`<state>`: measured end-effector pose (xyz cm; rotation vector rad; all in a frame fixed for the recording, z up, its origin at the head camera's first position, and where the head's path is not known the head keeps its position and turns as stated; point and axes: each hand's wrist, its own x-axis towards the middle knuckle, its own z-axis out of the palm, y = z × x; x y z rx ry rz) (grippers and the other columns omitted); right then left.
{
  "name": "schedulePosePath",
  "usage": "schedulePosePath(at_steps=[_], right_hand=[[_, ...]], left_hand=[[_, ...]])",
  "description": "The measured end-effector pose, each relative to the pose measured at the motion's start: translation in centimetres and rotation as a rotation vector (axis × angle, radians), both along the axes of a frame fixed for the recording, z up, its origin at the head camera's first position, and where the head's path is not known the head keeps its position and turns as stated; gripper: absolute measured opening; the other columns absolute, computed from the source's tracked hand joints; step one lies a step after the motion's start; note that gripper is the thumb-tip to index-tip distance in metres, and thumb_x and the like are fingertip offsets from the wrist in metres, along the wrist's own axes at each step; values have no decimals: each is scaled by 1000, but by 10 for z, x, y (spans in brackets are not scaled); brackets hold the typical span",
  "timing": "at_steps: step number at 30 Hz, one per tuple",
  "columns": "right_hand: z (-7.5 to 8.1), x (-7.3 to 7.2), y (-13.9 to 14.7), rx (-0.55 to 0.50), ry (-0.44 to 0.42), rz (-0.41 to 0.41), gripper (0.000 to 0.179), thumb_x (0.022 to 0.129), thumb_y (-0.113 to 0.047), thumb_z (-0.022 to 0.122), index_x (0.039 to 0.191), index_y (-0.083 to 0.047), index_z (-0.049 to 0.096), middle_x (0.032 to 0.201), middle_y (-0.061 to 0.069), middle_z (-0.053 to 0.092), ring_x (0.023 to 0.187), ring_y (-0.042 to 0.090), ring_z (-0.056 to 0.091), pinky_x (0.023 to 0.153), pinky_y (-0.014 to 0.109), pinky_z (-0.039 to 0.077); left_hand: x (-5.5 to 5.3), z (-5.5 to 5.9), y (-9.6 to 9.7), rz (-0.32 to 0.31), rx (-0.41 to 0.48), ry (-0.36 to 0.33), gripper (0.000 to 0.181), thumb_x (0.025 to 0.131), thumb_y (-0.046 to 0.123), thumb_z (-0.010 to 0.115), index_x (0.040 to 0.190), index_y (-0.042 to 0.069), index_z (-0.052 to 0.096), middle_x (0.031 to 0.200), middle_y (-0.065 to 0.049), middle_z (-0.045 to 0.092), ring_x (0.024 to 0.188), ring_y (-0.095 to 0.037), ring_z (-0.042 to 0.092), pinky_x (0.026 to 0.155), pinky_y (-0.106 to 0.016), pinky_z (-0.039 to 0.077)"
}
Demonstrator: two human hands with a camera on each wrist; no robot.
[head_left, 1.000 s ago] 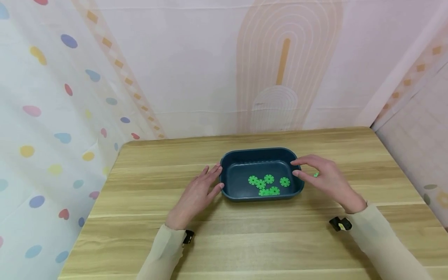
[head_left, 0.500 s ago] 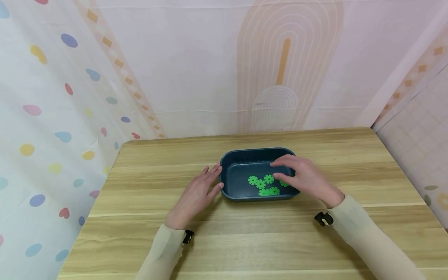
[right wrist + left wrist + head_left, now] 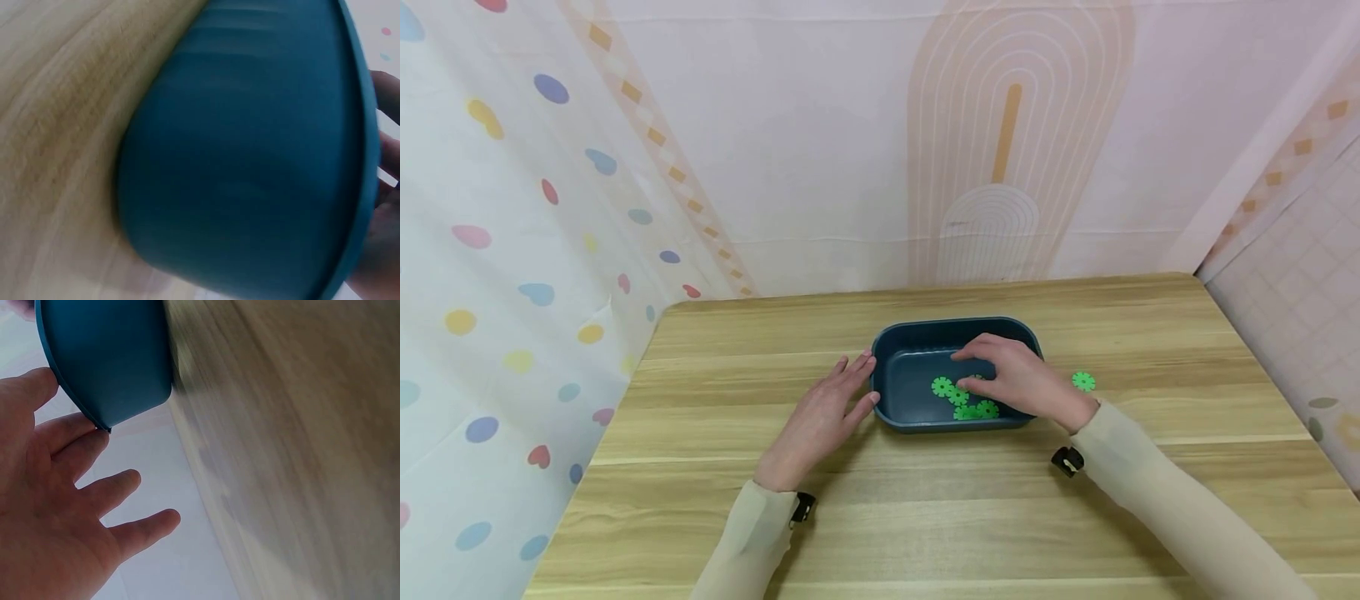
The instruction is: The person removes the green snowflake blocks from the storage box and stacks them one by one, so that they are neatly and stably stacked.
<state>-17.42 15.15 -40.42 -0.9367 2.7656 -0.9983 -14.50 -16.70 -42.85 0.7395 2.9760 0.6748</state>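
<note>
A dark blue-green plastic tub [image 3: 912, 372], oblong with rounded corners, stands on the wooden table. Inside it lie several flat green notched discs [image 3: 942, 386], gathered toward the near side. My left hand [image 3: 815, 423] rests against the tub's left end, thumb and fingertips at the rim; in the left wrist view its fingers are spread beside the tub wall [image 3: 106, 356]. Over the right half of the tub reaches my right hand [image 3: 1022, 379], thumb and forefinger apart, nothing visible between them. It hides some discs. The right wrist view shows mostly the tub's outer wall [image 3: 244, 144].
One green notched disc [image 3: 1083, 382] lies on the table to the right of the tub, beyond the right wrist. A patterned cloth [image 3: 820, 150] hangs behind the wooden table [image 3: 880, 517]. Black wrist straps sit at both cuffs.
My right hand has moved left, from the tub's right rim to over its inside. The disc on the table, mostly covered before, now shows. The left hand has stayed at the rim.
</note>
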Motion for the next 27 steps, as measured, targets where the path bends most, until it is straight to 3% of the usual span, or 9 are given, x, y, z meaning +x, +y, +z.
schedulePosePath(at_steps=[10, 27], right_hand=[[-6, -9, -13, 36, -37, 16, 37, 97, -25, 76, 126, -4, 73, 123, 8, 67, 111, 25, 64, 95, 44, 55], [-18, -22, -29, 103, -135, 5, 35, 94, -21, 79, 124, -3, 74, 115, 6, 69, 94, 19, 61, 81, 33, 53]], left_hand=[[-1, -1, -1, -4, 7, -6, 57, 109, 34, 55, 157, 5, 43, 165, -11, 37, 150, -43, 33, 115, -61, 37], [0, -1, -1, 4, 11, -17, 57, 110, 35, 54, 158, 7, 43, 166, -9, 35, 151, -40, 32, 115, -61, 37]])
